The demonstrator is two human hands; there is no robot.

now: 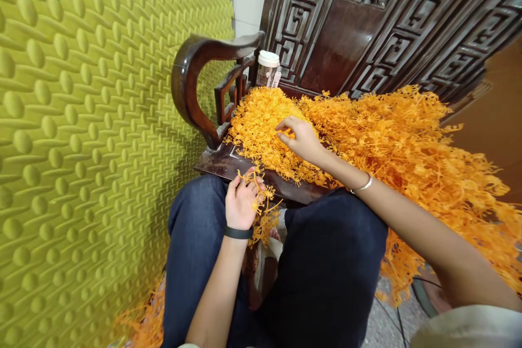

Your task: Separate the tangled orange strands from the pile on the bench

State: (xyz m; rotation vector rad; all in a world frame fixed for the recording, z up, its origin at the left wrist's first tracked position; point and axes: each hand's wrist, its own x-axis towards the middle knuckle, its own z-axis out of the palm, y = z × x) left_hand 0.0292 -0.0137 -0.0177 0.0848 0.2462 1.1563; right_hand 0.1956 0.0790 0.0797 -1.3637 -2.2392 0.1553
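Observation:
My left hand is palm up over the gap between my knees, its fingers curled round a thin, branching orange plastic sprig. More orange strands hang below that hand. Over a heap of small orange plastic pieces on the wooden seat is my right hand. Its fingers are bent, with a gap between thumb and forefinger, and nothing shows in them. To the right of it spreads a larger tangled mass of orange plastic sprigs, reaching past the seat and down toward the floor.
The dark wooden chair has a curved armrest on the left and a carved back behind. A clear jar with a white lid stands in the back corner. Yellow textured foam matting fills the left side. More orange strands lie at lower left.

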